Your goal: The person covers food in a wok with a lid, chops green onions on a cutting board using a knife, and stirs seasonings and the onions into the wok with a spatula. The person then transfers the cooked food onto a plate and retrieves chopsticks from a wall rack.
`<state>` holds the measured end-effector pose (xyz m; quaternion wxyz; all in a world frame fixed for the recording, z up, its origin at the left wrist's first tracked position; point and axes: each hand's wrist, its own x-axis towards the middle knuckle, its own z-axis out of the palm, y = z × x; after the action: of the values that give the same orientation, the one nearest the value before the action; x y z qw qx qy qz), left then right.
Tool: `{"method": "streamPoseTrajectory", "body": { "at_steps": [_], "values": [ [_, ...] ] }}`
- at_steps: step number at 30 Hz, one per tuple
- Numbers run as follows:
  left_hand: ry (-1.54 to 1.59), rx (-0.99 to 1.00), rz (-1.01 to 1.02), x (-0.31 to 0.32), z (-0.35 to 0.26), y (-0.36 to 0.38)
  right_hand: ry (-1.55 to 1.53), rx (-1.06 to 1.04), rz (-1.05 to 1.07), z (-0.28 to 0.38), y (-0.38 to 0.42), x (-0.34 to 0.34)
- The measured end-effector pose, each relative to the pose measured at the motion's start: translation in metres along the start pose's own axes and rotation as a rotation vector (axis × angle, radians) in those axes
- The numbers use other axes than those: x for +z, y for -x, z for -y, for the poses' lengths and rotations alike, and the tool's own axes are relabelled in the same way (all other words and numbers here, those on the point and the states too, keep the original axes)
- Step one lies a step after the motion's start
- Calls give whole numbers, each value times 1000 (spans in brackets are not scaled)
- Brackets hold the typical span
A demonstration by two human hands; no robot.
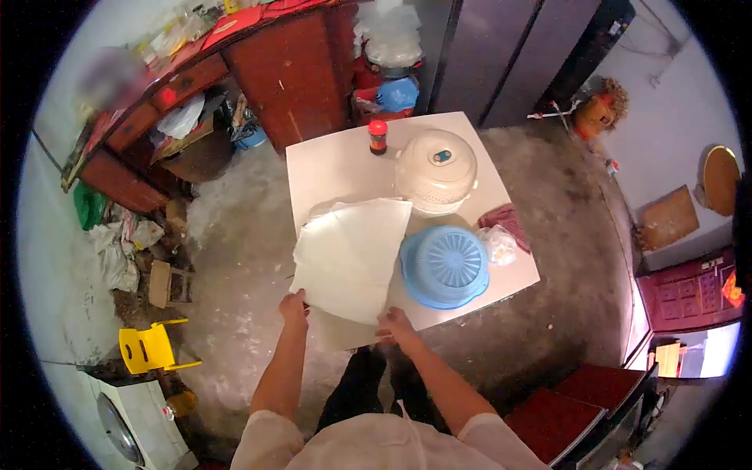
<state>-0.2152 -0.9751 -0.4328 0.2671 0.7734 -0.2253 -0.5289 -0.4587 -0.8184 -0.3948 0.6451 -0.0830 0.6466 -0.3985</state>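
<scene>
A broad white sheet (pixel 352 258), paper or thin cloth, lies over the near left part of the white table (pixel 333 168), its far edge uneven. My left hand (pixel 295 308) is closed at the sheet's near left corner, fingers around the edge. At the near right corner my right hand (pixel 396 325) has its fingers bent against the edge, slightly blurred, and seems to pinch it. Just right of the sheet sits an upturned blue plastic basket (pixel 446 266). Behind that stands a cream lidded container (pixel 435 168) with a perforated side.
A red-capped jar (pixel 377 138) stands at the table's far side. A dark red cloth (pixel 507 223) and a white plastic bag (pixel 498 244) lie by the right edge. On the floor to the left is a yellow chair (pixel 149 347). A red-brown cabinet (pixel 290 74) stands beyond the table.
</scene>
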Motion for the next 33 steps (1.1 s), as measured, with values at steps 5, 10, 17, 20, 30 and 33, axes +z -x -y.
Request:
{"method": "streamPoseTrajectory", "body": {
  "at_steps": [5, 10, 17, 20, 30, 33],
  "values": [
    [273, 78, 322, 3, -55, 32, -124, 46, 83, 1, -42, 8],
    [592, -1, 750, 26, -134, -8, -251, -167, -11, 114, -43, 15],
    [711, 162, 872, 44, -255, 47, -300, -527, 85, 269, 1, 36],
    [631, 117, 823, 53, -225, 8, -189, -451, -9, 239, -36, 26],
    [403, 184, 615, 44, -110, -27, -324, -324, 14, 191, -65, 24],
    [-162, 461, 466, 48, -51, -23, -257, -408, 2, 198, -68, 22]
  ]
}}
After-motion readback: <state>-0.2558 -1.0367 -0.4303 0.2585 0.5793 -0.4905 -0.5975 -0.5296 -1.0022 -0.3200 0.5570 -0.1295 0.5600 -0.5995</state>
